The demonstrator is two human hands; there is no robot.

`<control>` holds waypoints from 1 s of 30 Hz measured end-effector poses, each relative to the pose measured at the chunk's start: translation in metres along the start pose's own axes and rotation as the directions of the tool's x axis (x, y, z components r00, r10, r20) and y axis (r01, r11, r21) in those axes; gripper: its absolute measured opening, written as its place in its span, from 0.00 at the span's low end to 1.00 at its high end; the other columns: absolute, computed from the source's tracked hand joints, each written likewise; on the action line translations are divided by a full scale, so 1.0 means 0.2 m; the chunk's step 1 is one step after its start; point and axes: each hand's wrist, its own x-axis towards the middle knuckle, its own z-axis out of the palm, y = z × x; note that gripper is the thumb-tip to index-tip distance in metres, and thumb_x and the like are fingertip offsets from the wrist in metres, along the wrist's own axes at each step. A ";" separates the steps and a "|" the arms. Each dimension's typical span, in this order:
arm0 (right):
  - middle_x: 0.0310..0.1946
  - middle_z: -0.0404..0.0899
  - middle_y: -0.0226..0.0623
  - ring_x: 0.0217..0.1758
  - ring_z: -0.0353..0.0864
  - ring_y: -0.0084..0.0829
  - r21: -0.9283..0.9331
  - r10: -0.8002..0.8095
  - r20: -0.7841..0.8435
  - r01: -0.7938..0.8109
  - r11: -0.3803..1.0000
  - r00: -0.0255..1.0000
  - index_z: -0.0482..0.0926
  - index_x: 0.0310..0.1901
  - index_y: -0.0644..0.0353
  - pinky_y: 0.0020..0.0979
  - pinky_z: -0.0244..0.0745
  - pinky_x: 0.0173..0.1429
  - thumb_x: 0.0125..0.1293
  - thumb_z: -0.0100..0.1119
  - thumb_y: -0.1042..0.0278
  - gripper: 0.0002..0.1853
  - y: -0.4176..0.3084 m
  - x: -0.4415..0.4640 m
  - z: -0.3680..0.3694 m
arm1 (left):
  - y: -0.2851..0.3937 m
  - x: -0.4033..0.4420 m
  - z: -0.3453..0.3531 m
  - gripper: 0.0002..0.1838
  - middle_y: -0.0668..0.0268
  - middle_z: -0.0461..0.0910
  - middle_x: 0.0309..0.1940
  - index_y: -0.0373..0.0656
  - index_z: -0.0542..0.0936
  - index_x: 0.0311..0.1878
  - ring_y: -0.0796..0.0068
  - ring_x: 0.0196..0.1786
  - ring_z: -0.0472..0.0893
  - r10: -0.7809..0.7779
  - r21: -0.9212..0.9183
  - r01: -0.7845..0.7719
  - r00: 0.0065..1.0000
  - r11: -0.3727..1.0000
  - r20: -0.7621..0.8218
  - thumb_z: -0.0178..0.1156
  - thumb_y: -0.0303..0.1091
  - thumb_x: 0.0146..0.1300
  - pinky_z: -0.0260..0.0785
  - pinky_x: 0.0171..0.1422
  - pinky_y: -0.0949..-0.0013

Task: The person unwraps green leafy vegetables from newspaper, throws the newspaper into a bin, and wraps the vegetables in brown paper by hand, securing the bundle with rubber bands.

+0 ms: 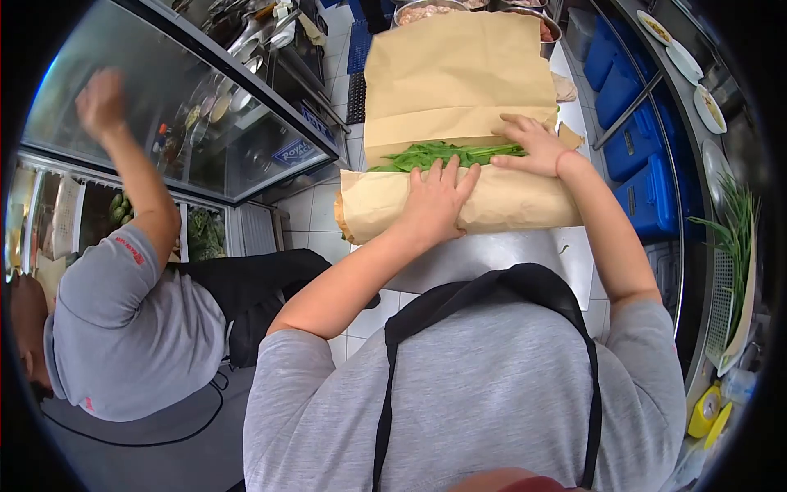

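Note:
Leafy greens (443,154) with green stalks lie across a sheet of brown paper (459,70). The near part of the paper is folded into a thick roll (508,197) along the table's front. My left hand (438,197) rests on top of this roll, its fingers spread toward the leaves. At the right end, my right hand (537,149) lies with fingers stretched over the stalks and its palm side against the roll. What fills the roll is mostly hidden; a bit of green and brown paper edge shows at its left end.
On the left, another person (131,303) reaches up beside an open glass-door fridge (188,98). Metal bowls (426,11) of raw meat stand behind the paper. Blue bins (643,197) line the right, below a shelf holding plates, long green stalks (738,234) and a yellow scale (705,410).

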 end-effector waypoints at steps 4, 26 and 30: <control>0.62 0.68 0.45 0.64 0.67 0.43 0.027 0.166 0.357 -0.188 0.982 0.919 0.69 0.63 0.51 0.36 0.61 0.66 0.53 0.40 0.20 0.46 -0.05 -0.01 -0.01 | 0.03 0.00 -0.01 0.59 0.49 0.59 0.66 0.47 0.55 0.69 0.52 0.63 0.66 -0.007 0.066 0.010 0.999 0.998 -0.051 0.76 0.51 0.31 0.61 0.57 0.46; 0.63 0.62 0.49 0.68 0.60 0.41 0.445 -0.159 0.512 -0.102 0.890 0.844 0.59 0.67 0.62 0.35 0.55 0.70 0.48 0.63 0.34 0.51 0.17 -0.43 0.08 | 0.07 0.33 -0.09 0.41 0.57 0.82 0.38 0.44 0.75 0.53 0.57 0.43 0.80 0.332 -0.363 -0.123 0.728 0.924 0.599 0.74 0.47 0.28 0.72 0.48 0.61; 0.63 0.63 0.46 0.67 0.61 0.39 0.628 -0.159 0.601 -0.339 0.701 0.783 0.61 0.66 0.62 0.33 0.55 0.69 0.48 0.65 0.37 0.49 0.20 -0.44 0.09 | 0.04 0.40 -0.03 0.41 0.57 0.82 0.40 0.44 0.76 0.52 0.58 0.44 0.80 0.406 -0.488 -0.048 0.629 0.872 0.663 0.74 0.48 0.28 0.71 0.51 0.65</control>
